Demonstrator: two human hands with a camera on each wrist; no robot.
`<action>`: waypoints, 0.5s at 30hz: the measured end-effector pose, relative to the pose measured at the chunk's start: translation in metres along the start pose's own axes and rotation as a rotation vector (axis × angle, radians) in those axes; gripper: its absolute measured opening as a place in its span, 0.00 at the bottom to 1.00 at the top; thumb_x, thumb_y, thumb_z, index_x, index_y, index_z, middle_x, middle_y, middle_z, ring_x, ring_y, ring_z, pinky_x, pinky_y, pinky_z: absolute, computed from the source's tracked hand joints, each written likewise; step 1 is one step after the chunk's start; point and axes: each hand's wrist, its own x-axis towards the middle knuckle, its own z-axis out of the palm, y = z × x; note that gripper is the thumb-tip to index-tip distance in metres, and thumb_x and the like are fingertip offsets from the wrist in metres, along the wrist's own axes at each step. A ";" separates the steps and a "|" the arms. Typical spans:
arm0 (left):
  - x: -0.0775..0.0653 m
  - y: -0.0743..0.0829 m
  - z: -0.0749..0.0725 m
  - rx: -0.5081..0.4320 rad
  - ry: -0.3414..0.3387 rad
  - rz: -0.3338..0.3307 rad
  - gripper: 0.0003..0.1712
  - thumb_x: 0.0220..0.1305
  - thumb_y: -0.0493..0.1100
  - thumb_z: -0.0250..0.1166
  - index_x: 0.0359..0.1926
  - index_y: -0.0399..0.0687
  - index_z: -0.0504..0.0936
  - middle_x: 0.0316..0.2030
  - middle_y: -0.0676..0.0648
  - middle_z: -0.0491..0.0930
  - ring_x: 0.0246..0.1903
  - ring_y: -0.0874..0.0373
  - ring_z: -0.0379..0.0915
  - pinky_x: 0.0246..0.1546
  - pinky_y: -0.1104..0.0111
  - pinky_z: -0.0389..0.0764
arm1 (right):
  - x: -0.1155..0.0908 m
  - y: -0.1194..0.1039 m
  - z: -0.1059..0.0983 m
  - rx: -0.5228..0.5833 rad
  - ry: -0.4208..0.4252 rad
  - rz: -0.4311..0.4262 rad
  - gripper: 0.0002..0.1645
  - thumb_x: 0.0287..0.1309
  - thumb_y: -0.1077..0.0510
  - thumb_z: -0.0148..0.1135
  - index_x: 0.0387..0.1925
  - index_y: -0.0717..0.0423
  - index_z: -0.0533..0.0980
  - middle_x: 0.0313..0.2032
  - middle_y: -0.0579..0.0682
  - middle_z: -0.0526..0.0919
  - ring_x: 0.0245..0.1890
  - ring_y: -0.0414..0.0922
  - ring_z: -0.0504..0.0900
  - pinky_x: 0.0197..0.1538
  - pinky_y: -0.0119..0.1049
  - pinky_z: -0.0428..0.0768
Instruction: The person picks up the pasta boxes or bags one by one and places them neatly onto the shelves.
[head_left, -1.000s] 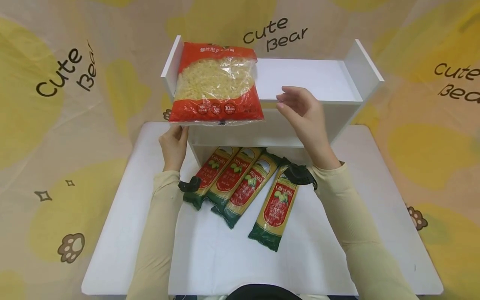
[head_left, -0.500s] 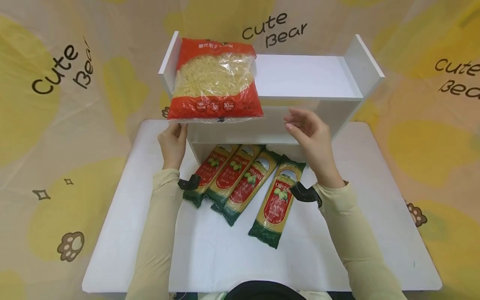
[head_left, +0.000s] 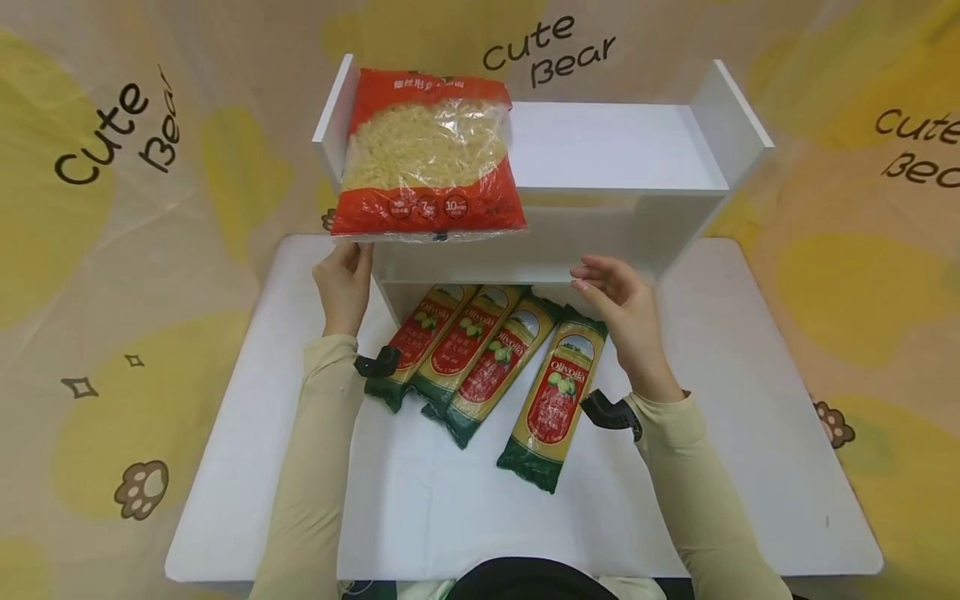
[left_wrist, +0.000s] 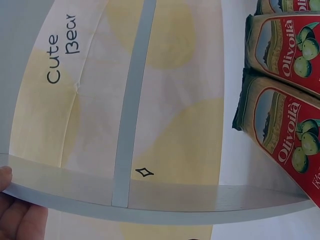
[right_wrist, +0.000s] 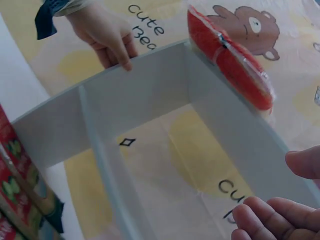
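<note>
A white shelf unit (head_left: 615, 148) stands at the back of the table. My left hand (head_left: 343, 290) pinches the front edge of its left side panel, thumb inside and fingers outside, as the right wrist view shows. On the top board's left end lies a red and clear bag of pasta (head_left: 427, 154), its lower end jutting past the front edge. Off the shelf's lower right front hovers my right hand (head_left: 628, 325), fingers loosely bent and holding nothing. Just below it is a gold and green spaghetti packet (head_left: 555, 400), lying apart from several like it.
Those other spaghetti packets (head_left: 457, 354) lean side by side under the shelf's lower board, far ends hidden. The white table (head_left: 765, 467) has a rounded right edge. A patterned cloth (head_left: 847, 275) hangs behind. A horizontal board (left_wrist: 132, 100) divides the unit's inside.
My right hand has come down from beside the pasta bag at the top board to the lower board's height. The left hand keeps its grip on the side panel.
</note>
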 end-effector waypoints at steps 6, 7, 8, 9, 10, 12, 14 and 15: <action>0.000 0.002 0.000 -0.001 -0.021 -0.023 0.17 0.66 0.42 0.61 0.51 0.36 0.81 0.47 0.38 0.81 0.48 0.47 0.79 0.49 0.58 0.80 | -0.017 0.024 -0.010 -0.040 -0.007 0.102 0.22 0.64 0.63 0.57 0.57 0.70 0.69 0.42 0.46 0.80 0.44 0.40 0.78 0.50 0.30 0.76; -0.001 0.002 0.000 0.000 -0.025 -0.028 0.17 0.66 0.42 0.61 0.52 0.37 0.81 0.47 0.39 0.81 0.48 0.47 0.79 0.49 0.58 0.79 | -0.020 0.028 -0.012 -0.050 -0.005 0.120 0.22 0.64 0.63 0.57 0.57 0.70 0.69 0.42 0.46 0.80 0.45 0.40 0.78 0.51 0.30 0.76; -0.001 0.002 0.000 0.001 -0.027 -0.032 0.18 0.66 0.43 0.61 0.53 0.38 0.81 0.48 0.39 0.81 0.49 0.48 0.79 0.49 0.58 0.79 | -0.022 0.032 -0.014 -0.060 -0.003 0.142 0.22 0.65 0.62 0.56 0.57 0.70 0.69 0.43 0.47 0.80 0.46 0.42 0.78 0.52 0.30 0.75; -0.001 0.002 0.000 0.000 -0.028 -0.035 0.18 0.66 0.43 0.61 0.53 0.38 0.81 0.48 0.40 0.81 0.49 0.48 0.78 0.49 0.59 0.79 | -0.025 0.035 -0.016 -0.070 0.002 0.166 0.22 0.65 0.62 0.56 0.57 0.69 0.69 0.43 0.48 0.79 0.46 0.43 0.78 0.53 0.31 0.74; -0.001 0.002 0.000 0.001 -0.029 -0.038 0.18 0.66 0.43 0.61 0.53 0.39 0.81 0.48 0.40 0.81 0.49 0.48 0.78 0.49 0.59 0.79 | -0.028 0.039 -0.018 -0.085 0.001 0.187 0.22 0.65 0.61 0.56 0.57 0.69 0.68 0.44 0.49 0.79 0.47 0.44 0.78 0.54 0.31 0.74; -0.001 0.002 0.000 0.001 -0.025 -0.036 0.17 0.66 0.42 0.61 0.52 0.38 0.81 0.48 0.40 0.81 0.48 0.48 0.79 0.49 0.58 0.80 | -0.033 0.046 -0.021 -0.103 0.006 0.225 0.23 0.65 0.60 0.56 0.57 0.69 0.68 0.46 0.55 0.79 0.48 0.45 0.78 0.55 0.31 0.73; -0.001 0.002 0.000 -0.001 -0.019 -0.034 0.17 0.66 0.42 0.61 0.51 0.38 0.82 0.47 0.39 0.81 0.47 0.47 0.79 0.48 0.58 0.80 | -0.037 0.053 -0.023 -0.117 0.004 0.260 0.23 0.66 0.60 0.55 0.58 0.69 0.68 0.48 0.61 0.77 0.47 0.43 0.78 0.55 0.30 0.72; -0.001 0.001 0.000 -0.001 -0.016 -0.032 0.16 0.66 0.42 0.61 0.51 0.37 0.82 0.46 0.39 0.82 0.47 0.47 0.80 0.48 0.58 0.80 | -0.039 0.056 -0.024 -0.119 -0.001 0.271 0.23 0.66 0.60 0.54 0.58 0.69 0.68 0.50 0.64 0.76 0.46 0.41 0.78 0.55 0.29 0.72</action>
